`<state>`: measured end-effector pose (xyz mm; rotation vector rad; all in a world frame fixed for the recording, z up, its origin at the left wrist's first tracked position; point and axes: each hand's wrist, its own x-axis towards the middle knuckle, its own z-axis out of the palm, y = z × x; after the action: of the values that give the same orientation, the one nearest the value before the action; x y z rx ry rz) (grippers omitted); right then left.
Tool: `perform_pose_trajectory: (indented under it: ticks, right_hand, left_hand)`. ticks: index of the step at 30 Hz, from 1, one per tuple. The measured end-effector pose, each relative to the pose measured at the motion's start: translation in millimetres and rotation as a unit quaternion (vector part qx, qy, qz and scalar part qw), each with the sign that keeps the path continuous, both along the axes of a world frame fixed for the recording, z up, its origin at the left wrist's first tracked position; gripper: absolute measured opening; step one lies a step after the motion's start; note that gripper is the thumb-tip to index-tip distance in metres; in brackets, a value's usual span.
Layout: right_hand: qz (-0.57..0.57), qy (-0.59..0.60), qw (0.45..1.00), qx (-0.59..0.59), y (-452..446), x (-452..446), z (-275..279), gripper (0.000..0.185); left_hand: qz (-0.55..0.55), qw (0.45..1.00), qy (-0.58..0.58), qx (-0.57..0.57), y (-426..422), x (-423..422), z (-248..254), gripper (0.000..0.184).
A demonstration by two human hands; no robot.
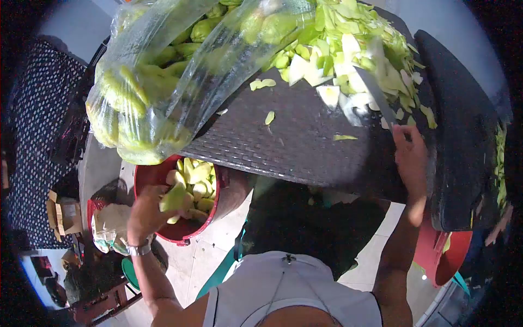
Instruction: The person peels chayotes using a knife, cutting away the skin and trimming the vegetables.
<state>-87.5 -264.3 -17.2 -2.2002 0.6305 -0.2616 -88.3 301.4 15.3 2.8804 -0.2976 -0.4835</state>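
Over the red bucket (pixel 175 235) at lower left, my left hand (pixel 147 215) has its fingers around a pale green piece of chayote (pixel 173 199); the hand is slightly blurred. Peeled chayote pieces (pixel 199 177) lie inside that bucket. My right hand (pixel 409 158) grips a knife (pixel 377 97) at the table's right side, its blade pointing up and left towards a heap of green peelings (pixel 354 27). A clear plastic bag (pixel 212 76) full of whole chayotes (pixel 128 101) rests on the dark woven table (pixel 261 144), its left part bulging over the edge.
A black chair back (pixel 457 136) stands close beyond the table's right side. Below it is another red bucket (pixel 447 259). At far left are a cardboard box (pixel 65 212) and a pale bag (pixel 111 223) on the floor. Loose peel scraps (pixel 269 117) dot the tabletop.
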Motion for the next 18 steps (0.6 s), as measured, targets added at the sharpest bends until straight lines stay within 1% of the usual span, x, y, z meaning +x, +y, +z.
perform_pose_trajectory:
  ticks: [1, 2, 3, 5, 6, 7, 8, 10, 11, 12, 13, 14, 16, 17, 18]
  right_hand:
    - [-0.010, 0.012, 1.000, 0.008, 1, -1, 2, 0.048]
    - [-0.010, 0.019, 1.000, -0.007, 4, -3, 1, 0.049]
    - [-0.008, 0.025, 0.999, -0.023, 6, -4, 2, 0.051]
    - [0.003, 0.056, 0.996, -0.065, 11, -5, 7, 0.056]
    - [0.010, 0.083, 0.992, -0.090, 16, -6, 12, 0.059]
    - [0.015, 0.111, 0.987, -0.113, 19, -8, 14, 0.063]
    - [0.016, 0.114, 0.985, -0.126, 18, -10, 13, 0.065]
    - [0.014, 0.120, 0.981, -0.153, 15, -11, 9, 0.071]
    - [0.009, 0.115, 0.979, -0.170, 14, -12, 6, 0.070]
    - [0.003, 0.111, 0.976, -0.186, 15, -11, 1, 0.070]
    - [-0.003, 0.107, 0.973, -0.204, 16, -11, -4, 0.070]
    - [0.003, 0.093, 0.973, -0.210, 16, -11, -9, 0.069]
    - [0.012, 0.066, 0.972, -0.225, 14, -12, -17, 0.067]
    - [0.011, 0.061, 0.971, -0.233, 12, -12, -16, 0.064]
    - [0.011, 0.057, 0.969, -0.240, 12, -13, -14, 0.062]
  left_hand:
    - [0.087, 0.996, -0.019, -0.015, -16, -3, 26, 0.067]
    - [0.173, 0.897, -0.065, -0.402, -48, -12, 35, 0.061]
    - [0.103, 0.951, -0.100, -0.274, -67, -7, 73, 0.052]
    - [-0.005, 0.914, -0.060, -0.402, -89, 2, 103, 0.044]
    - [-0.079, 0.945, -0.063, -0.310, -101, 14, 129, 0.039]
    - [-0.153, 0.963, -0.062, -0.212, -113, 32, 147, 0.035]
    - [-0.169, 0.958, -0.125, -0.193, -129, 52, 147, 0.030]
    - [-0.211, 0.947, -0.220, -0.104, -164, 109, 152, 0.022]
    - [-0.296, 0.907, -0.269, -0.133, -169, 163, 138, 0.027]
    - [-0.268, 0.938, -0.219, -0.024, -178, 212, 141, 0.033]
    - [-0.309, 0.922, -0.229, 0.039, -194, 255, 142, 0.032]
    - [-0.317, 0.911, -0.244, 0.101, -204, 295, 132, 0.033]
    - [-0.291, 0.894, -0.255, 0.224, -208, 382, 91, 0.034]
    - [-0.277, 0.901, -0.251, 0.221, -208, 412, 72, 0.035]
    - [-0.263, 0.913, -0.248, 0.191, -207, 433, 53, 0.035]
